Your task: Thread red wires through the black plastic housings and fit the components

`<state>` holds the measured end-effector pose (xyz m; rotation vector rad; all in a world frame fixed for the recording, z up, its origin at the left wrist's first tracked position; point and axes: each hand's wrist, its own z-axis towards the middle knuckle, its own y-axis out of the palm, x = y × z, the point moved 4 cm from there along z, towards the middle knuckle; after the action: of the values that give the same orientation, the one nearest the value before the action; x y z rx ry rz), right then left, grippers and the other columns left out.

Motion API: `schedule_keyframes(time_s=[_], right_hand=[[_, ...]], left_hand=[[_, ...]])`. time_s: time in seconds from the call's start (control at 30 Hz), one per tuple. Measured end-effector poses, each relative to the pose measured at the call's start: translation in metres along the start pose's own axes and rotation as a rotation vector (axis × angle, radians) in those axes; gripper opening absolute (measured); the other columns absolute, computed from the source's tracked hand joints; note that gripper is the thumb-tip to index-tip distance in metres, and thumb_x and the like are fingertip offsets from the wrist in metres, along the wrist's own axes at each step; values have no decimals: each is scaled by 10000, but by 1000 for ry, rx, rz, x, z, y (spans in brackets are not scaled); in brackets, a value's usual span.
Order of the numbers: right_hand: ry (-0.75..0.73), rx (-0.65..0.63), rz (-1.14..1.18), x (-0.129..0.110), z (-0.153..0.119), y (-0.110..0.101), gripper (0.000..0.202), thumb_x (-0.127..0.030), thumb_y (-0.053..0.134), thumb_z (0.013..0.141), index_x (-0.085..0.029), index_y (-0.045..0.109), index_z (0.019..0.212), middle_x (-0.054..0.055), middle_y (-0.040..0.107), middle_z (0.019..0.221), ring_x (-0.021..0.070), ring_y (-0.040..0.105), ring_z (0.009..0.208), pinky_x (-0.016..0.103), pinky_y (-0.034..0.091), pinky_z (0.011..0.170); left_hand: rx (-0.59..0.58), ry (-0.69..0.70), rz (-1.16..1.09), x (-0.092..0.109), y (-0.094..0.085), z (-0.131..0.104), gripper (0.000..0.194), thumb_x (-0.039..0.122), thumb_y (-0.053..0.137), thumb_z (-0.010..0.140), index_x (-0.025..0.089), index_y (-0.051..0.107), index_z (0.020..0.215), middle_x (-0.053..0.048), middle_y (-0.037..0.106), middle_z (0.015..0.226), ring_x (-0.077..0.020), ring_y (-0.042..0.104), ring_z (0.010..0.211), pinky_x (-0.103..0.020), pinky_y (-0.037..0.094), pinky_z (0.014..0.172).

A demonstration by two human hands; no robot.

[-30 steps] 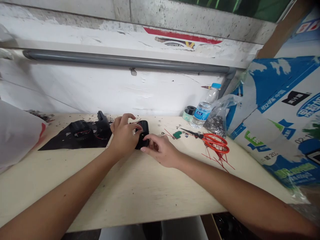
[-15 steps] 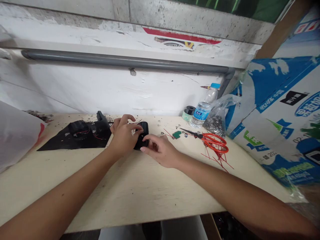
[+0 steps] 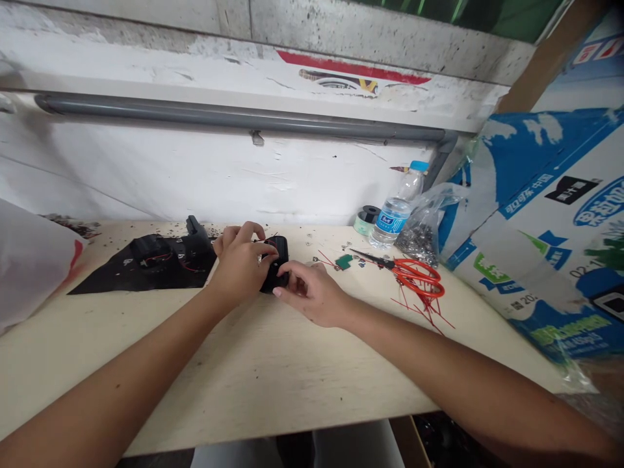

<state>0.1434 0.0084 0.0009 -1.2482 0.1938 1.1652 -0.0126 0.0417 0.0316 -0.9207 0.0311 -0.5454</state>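
Observation:
A small black plastic housing [image 3: 280,247] lies on the wooden tabletop [image 3: 244,370] between my two hands. My left hand [image 3: 238,265] is over its left side, thumb and fingers closed together on it. From the right, my right hand [image 3: 314,292] has its fingers curled against the near right side of the same housing. My fingers cover much of it, and any tiny part pinched between them is too small to make out. A thin wire shows just above the left fingertips.
Black housings with red wires [image 3: 151,250] rest on a black sheet [image 3: 102,279] at left. Orange-handled scissors [image 3: 416,276], red wires [image 3: 429,313], a green piece [image 3: 344,262], a water bottle [image 3: 392,214], tape [image 3: 366,221] and a bag of small parts [image 3: 418,240] lie right. A carton [image 3: 546,240] bounds that side.
The view has shifted very slightly. Both hands stay at the black housing, with only small finger movement.

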Motion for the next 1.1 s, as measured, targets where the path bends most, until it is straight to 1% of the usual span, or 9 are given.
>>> schedule_keyframes(time_s=[0.07, 0.17, 0.37, 0.53, 0.67, 0.73, 0.8, 0.97, 1.1], right_hand=[[-2, 4, -7, -1, 0, 0, 192, -367, 627, 906, -230, 603, 1039, -57, 564, 679, 118, 521, 632, 279, 378, 691], [-5, 2, -13, -2, -1, -1, 180, -356, 628, 904, -231, 602, 1031, -60, 559, 672, 117, 519, 630, 284, 378, 709], [11, -24, 2, -2, -1, 0, 178, -367, 625, 902, -227, 617, 1013, -56, 553, 648, 118, 496, 606, 273, 366, 666], [19, -44, 25, -4, 0, 1, 164, -356, 626, 902, -225, 614, 1000, -59, 547, 621, 118, 499, 592, 268, 357, 639], [33, -52, 48, -2, 0, 1, 191, -373, 633, 901, -223, 606, 1016, -63, 544, 613, 117, 503, 588, 268, 355, 634], [42, -52, 59, 1, 1, 2, 271, -425, 664, 882, -218, 609, 1048, -54, 564, 646, 119, 509, 606, 268, 355, 634], [50, -52, 65, 5, 2, 3, 330, -477, 685, 862, -207, 621, 1042, -42, 579, 676, 120, 505, 620, 267, 351, 631], [79, -45, 87, 12, 3, 5, 306, -494, 675, 872, -202, 632, 952, -54, 538, 648, 110, 456, 597, 263, 338, 616], [72, -50, 83, 11, 3, 4, 297, -491, 669, 878, -202, 631, 935, -57, 532, 637, 110, 448, 585, 261, 333, 613]], left_hand=[[-8, 25, 13, 1, 0, 0, 207, 244, 609, 865, 272, 788, 766, -89, 604, 1129, -353, 428, 1083, -533, 361, 847], [-34, 23, 23, 2, 0, 1, 204, 233, 616, 852, 265, 788, 746, -93, 606, 1109, -351, 420, 1079, -526, 353, 845], [-168, 9, 45, 7, -2, 4, 279, 249, 562, 896, 256, 791, 737, -87, 587, 1130, -333, 410, 1091, -498, 320, 847], [-215, 79, 97, 12, -4, 6, 283, 223, 562, 889, 235, 777, 706, -96, 595, 1096, -326, 420, 1088, -496, 295, 855], [-183, 77, 80, 8, -2, 5, 245, 233, 575, 876, 252, 775, 736, -85, 605, 1070, -317, 445, 1080, -519, 285, 893], [-147, 55, 59, 4, 0, 3, 219, 247, 579, 875, 246, 771, 768, -86, 607, 1079, -315, 455, 1090, -531, 282, 917], [-118, 31, 47, 1, 2, 1, 195, 253, 585, 871, 237, 764, 795, -89, 610, 1097, -318, 457, 1096, -536, 285, 927], [-58, -48, 5, -2, 2, 0, 140, 263, 613, 856, 241, 751, 846, -92, 594, 1191, -333, 427, 1133, -522, 322, 905], [-79, -64, -1, 1, -1, 2, 130, 243, 630, 841, 233, 752, 798, -80, 569, 1268, -360, 391, 1182, -549, 308, 934]])
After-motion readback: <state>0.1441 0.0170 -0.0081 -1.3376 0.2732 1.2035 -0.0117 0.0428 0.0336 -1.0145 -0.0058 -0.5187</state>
